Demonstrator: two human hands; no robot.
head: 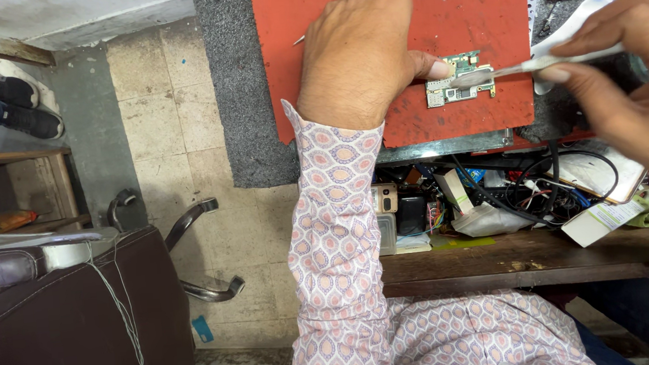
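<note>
Small green circuit board [459,78] lying on red mat [473,5]; left hand [360,54] pressing flat beside board, thumb touching its edge, gripping nothing; right hand [628,77] pinching metal tweezers [518,68] closed, tips resting on board.

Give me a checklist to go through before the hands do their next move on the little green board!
1. Left hand steadies the green circuit board, thumb at its edge: ok.
2. Board lies flat on the red mat: ok.
3. Right hand grips the flat metal tool: ok.
4. Tool tip rests on the board: ok.
5. Whether the tip sits under a part: cannot tell.
6. Shelf below is tidy: not ok, tangled cables and boxes.
</note>
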